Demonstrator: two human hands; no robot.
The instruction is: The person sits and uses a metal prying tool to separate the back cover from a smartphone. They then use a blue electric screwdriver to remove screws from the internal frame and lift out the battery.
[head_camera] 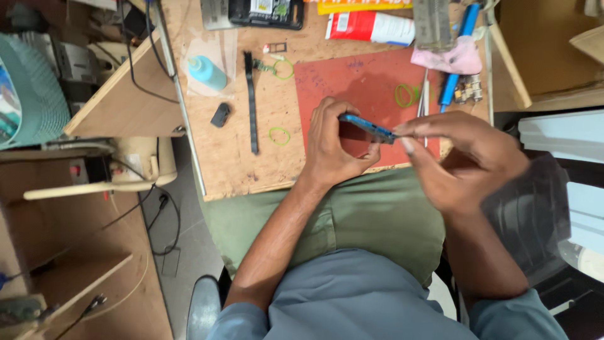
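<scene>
A thin blue phone frame (368, 127) is held edge-on above the near edge of a red mat (365, 82). My left hand (333, 146) grips its left end, fingers curled around it. My right hand (462, 156) pinches the right end between thumb and fingertips. Both hands hover over the wooden workbench (220, 164), just above my green-clad lap.
On the bench lie green rubber bands (280, 135), a black strip (252, 104), a small black part (220, 114), a light blue bottle (206, 72), tweezers (423, 101), a blue tool (458, 53), a pink cloth (456, 58), a red-and-white tube (371, 26) and an opened phone body (264, 12).
</scene>
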